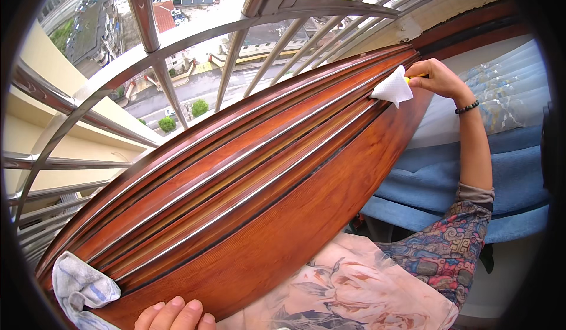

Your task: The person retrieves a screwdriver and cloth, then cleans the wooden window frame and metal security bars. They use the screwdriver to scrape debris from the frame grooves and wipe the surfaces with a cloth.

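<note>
Pinched in my right hand is a thin tool with a yellow handle, its tip wrapped in a white textured wipe. The wipe touches the grooves at the far right end of a reddish-brown sliding window track. Silvery rails run along this track, with dark strips between them. My left hand rests at the near edge of the wood-look sill, fingers together and only partly in view. Left of it, a grey-white cloth with blue stripes lies over the track's left end.
Beyond the track stands a stainless-steel window guard, with a street and buildings far below. A blue sofa or cushion and a patterned pale curtain are at the right. Peeling paint shows beside the frame.
</note>
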Available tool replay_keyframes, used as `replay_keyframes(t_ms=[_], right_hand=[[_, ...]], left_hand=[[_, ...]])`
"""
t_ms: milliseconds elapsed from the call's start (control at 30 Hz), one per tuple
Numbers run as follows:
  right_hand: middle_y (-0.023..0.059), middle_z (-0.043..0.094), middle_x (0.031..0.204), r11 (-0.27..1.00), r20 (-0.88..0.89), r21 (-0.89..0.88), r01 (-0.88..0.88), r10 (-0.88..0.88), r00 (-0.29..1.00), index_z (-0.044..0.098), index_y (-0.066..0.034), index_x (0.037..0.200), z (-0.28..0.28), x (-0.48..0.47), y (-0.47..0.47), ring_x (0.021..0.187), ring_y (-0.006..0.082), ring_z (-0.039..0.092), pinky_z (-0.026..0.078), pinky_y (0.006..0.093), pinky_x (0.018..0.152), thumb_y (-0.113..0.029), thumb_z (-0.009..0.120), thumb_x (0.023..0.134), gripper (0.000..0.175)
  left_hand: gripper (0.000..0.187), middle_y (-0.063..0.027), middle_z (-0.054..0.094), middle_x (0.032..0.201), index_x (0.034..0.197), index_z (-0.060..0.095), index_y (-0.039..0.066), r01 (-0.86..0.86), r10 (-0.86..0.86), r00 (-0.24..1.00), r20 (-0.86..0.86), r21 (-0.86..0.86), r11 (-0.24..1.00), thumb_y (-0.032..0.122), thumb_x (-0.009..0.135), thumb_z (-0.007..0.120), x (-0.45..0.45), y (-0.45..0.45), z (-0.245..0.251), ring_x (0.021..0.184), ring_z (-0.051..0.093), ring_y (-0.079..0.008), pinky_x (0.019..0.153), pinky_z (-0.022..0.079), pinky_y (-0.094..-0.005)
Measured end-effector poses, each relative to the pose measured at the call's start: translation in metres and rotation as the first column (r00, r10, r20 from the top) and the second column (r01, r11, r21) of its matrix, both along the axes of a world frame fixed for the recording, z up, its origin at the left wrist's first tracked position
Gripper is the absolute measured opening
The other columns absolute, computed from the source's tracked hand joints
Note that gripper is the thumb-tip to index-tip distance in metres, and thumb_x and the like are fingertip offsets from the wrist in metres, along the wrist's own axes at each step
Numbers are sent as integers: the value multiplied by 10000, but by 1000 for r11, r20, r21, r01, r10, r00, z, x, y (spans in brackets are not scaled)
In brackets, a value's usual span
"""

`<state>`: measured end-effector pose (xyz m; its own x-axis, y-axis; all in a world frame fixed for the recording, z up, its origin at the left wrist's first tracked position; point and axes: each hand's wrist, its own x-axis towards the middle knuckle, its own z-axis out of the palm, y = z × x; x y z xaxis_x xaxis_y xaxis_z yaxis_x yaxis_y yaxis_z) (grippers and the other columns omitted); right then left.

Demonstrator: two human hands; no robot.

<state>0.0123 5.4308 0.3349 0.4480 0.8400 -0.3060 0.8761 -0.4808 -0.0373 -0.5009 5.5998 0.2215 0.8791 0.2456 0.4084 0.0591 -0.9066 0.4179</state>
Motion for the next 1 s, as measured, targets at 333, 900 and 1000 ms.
replay_keyframes(t_ms=[333,900,1000], right_hand=[[35,654,810,997,-212,-72,15,-30,977,629,58,933,-15,2,5,769,56,527,466,258,723,-68,578,837,167],[166,572,683,932,-17,-60,-357,356,934,593,-55,831,-53,-90,55,645,369,546,422,406,570,-252,586,875,202],[176,536,667,924,-39,-40,-379,378,925,578,-56,799,-56,-101,60,646,382,524,407,413,562,-263,571,876,221]], left_hand=[[306,-170,629,1076,1038,612,-12,47,-49,996,-75,-36,998,259,963,492,-1,-2,8,984,616,-307,842,489,-418],[329,-146,664,982,937,651,-2,-12,12,999,53,4,1000,284,964,490,5,2,-2,918,644,-280,787,518,-389],[305,-137,668,973,919,654,2,-13,11,997,75,24,1000,269,954,510,3,3,-4,910,646,-273,785,518,-384]])
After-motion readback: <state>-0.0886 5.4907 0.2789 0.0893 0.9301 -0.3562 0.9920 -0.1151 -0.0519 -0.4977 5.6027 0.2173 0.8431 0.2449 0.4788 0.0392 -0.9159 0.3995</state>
